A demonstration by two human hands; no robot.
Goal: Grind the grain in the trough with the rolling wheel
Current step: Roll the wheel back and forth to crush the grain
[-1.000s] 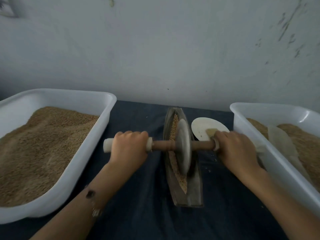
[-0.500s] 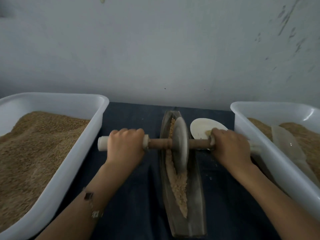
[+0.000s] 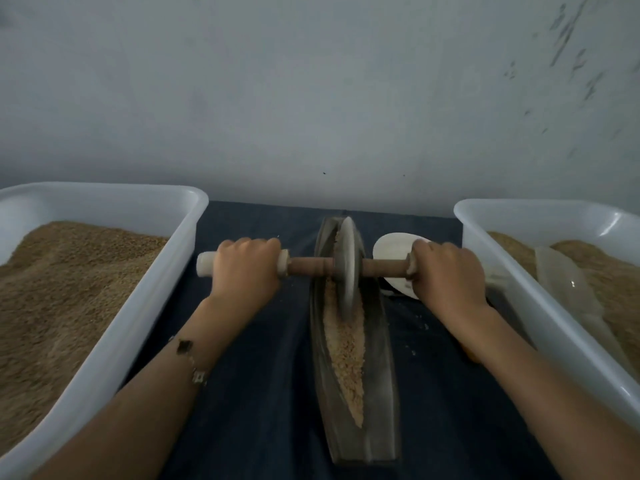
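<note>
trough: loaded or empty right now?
Loaded. Tan grain lies along the trough channel from the wheel to the near tip. Depth can't be judged; the far end is hidden behind the wheel.

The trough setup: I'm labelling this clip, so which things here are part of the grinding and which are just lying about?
In use:
trough
grain in it
rolling wheel
left hand and right hand, each gripping a handle end

Lying about:
left tub of grain
right tub
white scoop

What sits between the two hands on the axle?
In the head view, the grinding wheel stands in the trough, between left hand and right hand.
</note>
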